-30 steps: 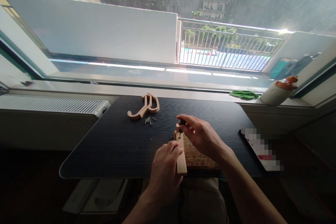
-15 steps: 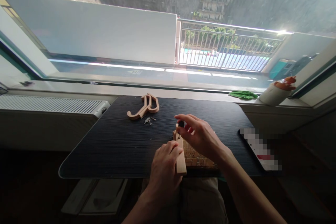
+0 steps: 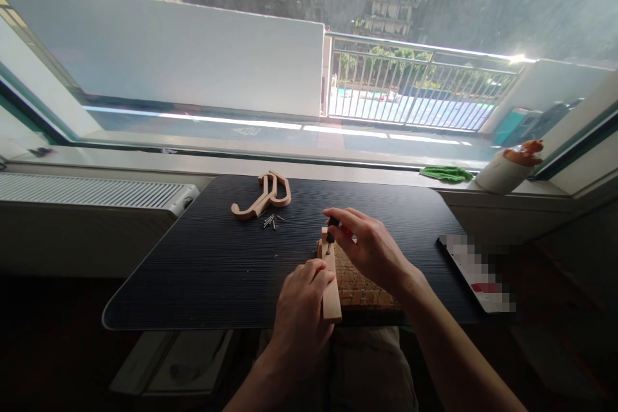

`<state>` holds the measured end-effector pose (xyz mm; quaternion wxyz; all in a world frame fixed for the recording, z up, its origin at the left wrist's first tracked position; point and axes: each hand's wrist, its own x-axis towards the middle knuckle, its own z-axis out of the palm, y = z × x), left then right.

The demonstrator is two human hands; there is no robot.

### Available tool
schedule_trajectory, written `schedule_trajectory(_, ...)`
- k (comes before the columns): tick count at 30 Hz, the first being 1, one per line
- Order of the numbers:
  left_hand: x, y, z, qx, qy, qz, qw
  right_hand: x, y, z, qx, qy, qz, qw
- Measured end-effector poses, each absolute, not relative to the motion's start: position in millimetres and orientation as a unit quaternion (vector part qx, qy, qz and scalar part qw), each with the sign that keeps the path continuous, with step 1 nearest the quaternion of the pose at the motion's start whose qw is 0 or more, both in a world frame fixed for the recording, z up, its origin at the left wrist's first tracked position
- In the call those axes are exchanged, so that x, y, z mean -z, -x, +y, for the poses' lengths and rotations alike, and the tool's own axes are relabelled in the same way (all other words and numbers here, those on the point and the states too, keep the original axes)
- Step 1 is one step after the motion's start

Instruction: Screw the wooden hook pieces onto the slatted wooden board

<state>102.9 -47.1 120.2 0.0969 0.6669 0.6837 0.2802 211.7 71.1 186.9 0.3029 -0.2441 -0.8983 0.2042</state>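
Observation:
My left hand (image 3: 305,293) is closed around a pale wooden bar (image 3: 331,299), which it steadies at the table's front edge. In my right hand (image 3: 369,241) is a small screwdriver (image 3: 332,232) with a black handle, pinched between thumb and fingers. Its shaft points down at a hole or screw in the bar's upper face; which of the two I cannot tell. Beneath and to the right of the bar lies a brown patterned block or mat (image 3: 357,286), partly covered by my right hand and forearm.
Curved wooden hooks (image 3: 263,199) lie at the table's back left, with several screws (image 3: 271,221) in front of them. A phone-like object (image 3: 476,277), partly blurred out, rests at the right edge. On the windowsill are a green cloth (image 3: 447,173) and a pale container (image 3: 505,170).
My right fingers have shifted slightly on the screwdriver, and more of its handle and shaft now shows above the bar. My left hand keeps its hold.

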Motion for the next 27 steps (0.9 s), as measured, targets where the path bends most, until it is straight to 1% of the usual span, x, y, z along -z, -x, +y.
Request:
schedule_trajectory(8, -118.7, -103.7, -47.3, -0.283, -0.665, 0.685, 0.095, -186.0, -209.5, 69.0, -0.193, 0.256, -0.896, 0.308)
schedule_trajectory(18, -120.8, -104.8, -47.7, -0.287, -0.664, 0.683, 0.098, -190.2, -215.1, 67.7, -0.234, 0.217, -0.894, 0.314)
schedule_trajectory(27, -121.7, -103.4, -48.6, -0.281, -0.67, 0.679, 0.107, -190.3, -214.3, 69.6, -0.223, 0.229, -0.892, 0.32)
